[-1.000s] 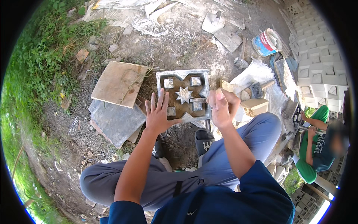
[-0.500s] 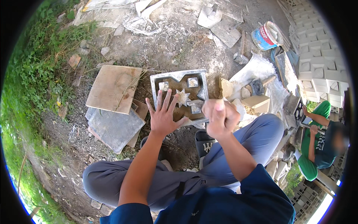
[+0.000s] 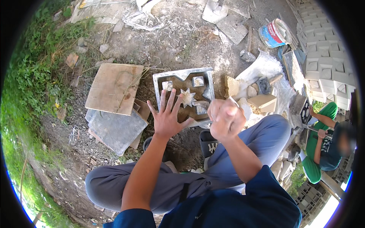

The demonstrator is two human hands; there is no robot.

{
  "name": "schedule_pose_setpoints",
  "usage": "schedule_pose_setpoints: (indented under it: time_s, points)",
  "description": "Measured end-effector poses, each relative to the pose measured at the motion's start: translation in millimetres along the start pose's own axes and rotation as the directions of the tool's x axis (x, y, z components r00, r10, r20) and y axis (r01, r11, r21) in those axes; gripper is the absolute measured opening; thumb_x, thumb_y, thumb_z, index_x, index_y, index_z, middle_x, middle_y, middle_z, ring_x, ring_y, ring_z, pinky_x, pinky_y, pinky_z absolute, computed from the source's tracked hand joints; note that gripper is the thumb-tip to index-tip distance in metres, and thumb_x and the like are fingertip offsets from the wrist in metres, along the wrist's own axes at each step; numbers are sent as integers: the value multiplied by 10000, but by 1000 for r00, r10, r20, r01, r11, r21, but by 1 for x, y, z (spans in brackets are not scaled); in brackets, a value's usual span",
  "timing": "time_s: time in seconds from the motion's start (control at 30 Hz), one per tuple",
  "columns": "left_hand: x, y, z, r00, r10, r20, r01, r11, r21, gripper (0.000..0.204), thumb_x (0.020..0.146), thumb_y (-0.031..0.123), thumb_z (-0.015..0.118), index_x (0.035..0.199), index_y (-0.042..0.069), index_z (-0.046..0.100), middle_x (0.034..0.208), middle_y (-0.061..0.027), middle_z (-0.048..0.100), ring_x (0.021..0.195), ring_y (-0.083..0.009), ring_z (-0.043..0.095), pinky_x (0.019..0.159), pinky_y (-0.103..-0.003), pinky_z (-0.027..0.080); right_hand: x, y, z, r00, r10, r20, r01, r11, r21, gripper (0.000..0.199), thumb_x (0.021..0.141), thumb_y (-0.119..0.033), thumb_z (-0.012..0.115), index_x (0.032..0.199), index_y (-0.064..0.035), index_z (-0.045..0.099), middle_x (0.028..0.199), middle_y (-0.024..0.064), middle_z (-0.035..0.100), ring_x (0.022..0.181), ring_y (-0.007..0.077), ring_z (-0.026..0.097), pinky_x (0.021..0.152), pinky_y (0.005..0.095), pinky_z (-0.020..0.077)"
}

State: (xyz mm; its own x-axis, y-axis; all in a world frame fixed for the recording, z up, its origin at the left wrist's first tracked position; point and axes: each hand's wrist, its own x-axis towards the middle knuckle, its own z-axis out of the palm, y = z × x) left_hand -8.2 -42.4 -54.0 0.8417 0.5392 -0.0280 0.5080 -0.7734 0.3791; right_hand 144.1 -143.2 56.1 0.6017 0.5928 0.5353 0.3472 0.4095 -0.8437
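A grey metal block mould (image 3: 182, 72) lies on the ground in front of me. Inside it are a star-shaped core (image 3: 188, 97), square cores and a brown layer of what looks like sand or soil. My left hand (image 3: 166, 118) spreads its fingers over the mould's near left part, hiding that corner, and holds nothing I can see. Over the near right side my right hand (image 3: 227, 119) is closed in a fist. From it a small grey blade, seemingly a trowel (image 3: 200, 103), reaches over a square core; its handle is hidden in the fist.
Wooden boards (image 3: 114, 87) and a grey slab (image 3: 116, 129) are stacked on the left. On the right are a white sack (image 3: 266, 64), block pieces (image 3: 263, 102) and a paint bucket (image 3: 274, 34). Another person (image 3: 327, 144) works at far right beside stacked blocks (image 3: 323, 57).
My right fist has turned and shifted slightly, and the blade has moved a little toward the right. My left hand stays spread in nearly the same place. The view has shifted slightly.
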Motion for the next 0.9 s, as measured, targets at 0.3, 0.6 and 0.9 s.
schedule_pose_setpoints:
  time_s: [0.3, 0.6, 0.9]
  points:
    - [3, 1, -2, 1000, -4, 5, 4, 1000, 13, 1040, 749, 715, 777, 1617, 279, 407, 1736, -17, 258, 1629, -315, 125, 1135, -858, 97, 22, -24, -17, 996, 63, 65, -68, 993, 94, 478, 1151, -294, 446, 736, -58, 436, 551, -2, 410, 475, 91, 384, 432, 290, 302]
    - [5, 4, 1, 999, 27, -36, -26, 999, 29, 1048, 744, 721, 778, 1618, 277, 409, 1737, -22, 254, 1630, -321, 119, 1124, -868, 101, 34, -23, -8, 949, 267, -169, -290, 948, -128, 484, 1033, -136, 696, 627, -23, 458, 533, -32, 414, 548, 32, 329, 458, 297, 241]
    - [5, 7, 1, 1000, 10, -11, -10, 999, 33, 1053, 754, 720, 767, 1629, 278, 385, 1740, -13, 243, 1629, -316, 121, 1127, -867, 111, 26, -13, 5, 966, 228, -125, -259, 873, -414, 533, 1032, -182, 715, 605, -97, 408, 536, -51, 451, 499, 23, 402, 437, 255, 287]
